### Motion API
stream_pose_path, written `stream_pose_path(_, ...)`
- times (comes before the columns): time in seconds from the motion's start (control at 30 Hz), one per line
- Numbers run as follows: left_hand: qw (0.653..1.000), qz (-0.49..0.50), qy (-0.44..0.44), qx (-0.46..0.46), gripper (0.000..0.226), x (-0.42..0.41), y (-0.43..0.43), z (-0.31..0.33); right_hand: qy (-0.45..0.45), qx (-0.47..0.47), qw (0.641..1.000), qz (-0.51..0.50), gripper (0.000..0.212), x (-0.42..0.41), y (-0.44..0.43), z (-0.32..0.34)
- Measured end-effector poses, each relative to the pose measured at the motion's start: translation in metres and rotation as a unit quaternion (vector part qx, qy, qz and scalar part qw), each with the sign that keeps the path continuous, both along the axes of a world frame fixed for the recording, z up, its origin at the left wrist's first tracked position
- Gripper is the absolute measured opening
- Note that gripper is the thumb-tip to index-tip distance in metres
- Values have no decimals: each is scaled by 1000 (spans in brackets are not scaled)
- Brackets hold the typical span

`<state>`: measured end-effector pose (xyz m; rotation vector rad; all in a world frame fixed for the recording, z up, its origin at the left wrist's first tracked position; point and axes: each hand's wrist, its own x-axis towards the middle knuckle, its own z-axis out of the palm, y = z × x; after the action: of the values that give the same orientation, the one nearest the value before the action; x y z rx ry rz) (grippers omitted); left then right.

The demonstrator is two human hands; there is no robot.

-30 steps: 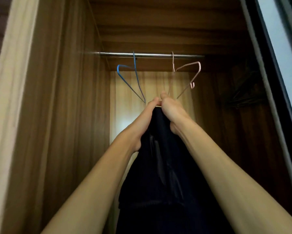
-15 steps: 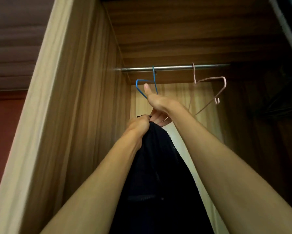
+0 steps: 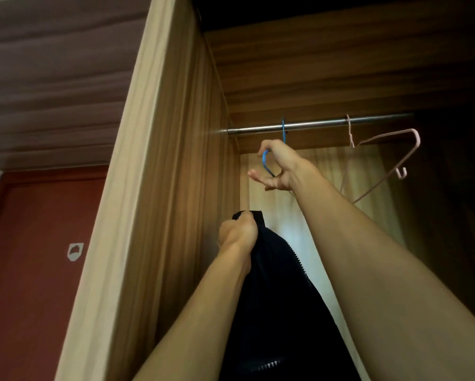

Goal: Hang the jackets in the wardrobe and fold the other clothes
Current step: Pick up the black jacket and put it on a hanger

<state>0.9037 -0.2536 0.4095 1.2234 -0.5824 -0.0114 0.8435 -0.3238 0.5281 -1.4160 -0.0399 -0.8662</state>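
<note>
Risen right hand [image 3: 281,166] grips wardrobe's [image 3: 170,188] blue hanger [image 3: 264,161]; left hand [image 3: 237,233] holds jacket [image 3: 272,298].

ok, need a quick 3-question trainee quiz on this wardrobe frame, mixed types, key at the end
1. True or false: the blue hanger and the pink hanger both hook over the rod.
2. Fill in: the right hand pinches the ____ hanger.
3. What grips the dark jacket at its top edge? A) left hand B) right hand C) neither

Key: 1 true; 2 blue; 3 A
</note>
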Motion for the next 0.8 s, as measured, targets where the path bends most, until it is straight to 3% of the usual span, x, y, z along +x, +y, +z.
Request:
stream_pose_path(0.03, 1000, -10, 4, -5, 31, -1, -2, -1, -30, 27, 999, 14, 12, -2, -4, 0)
stream_pose_path(0.13, 999, -30, 8, -19, 19, -7, -7, -3, -102, 100, 988, 65, 47, -16, -28, -5)
stream_pose_path(0.33, 998, -55, 3, -4, 27, -13, -12, -5, -108, 30, 993, -34, 20, -42, -61, -18)
stream_pose_path(0.43, 997, -73, 5, -7, 30, -17, -12, -5, -107, 6, 994, -23, 17, -45, -61, -11)
stream_pose_path(0.6, 996, -77, 0, -33, 32, -24, -2, -9, -33, -88, 987, -130, 25, -51, -51, -27)
stream_pose_path(0.63, 996, -77, -2, -33, 33, -25, 0, -11, -39, -90, 984, -149, 25, -54, -54, -34)
stream_pose_path(0.73, 995, -93, -3, -23, 26, -29, 5, -20, -109, -46, 979, -168, 61, -68, -68, -51)
stream_pose_path(0.8, 995, -102, -2, -15, 26, -31, 8, -27, -150, 3, 982, -116, 52, -80, -70, -56)
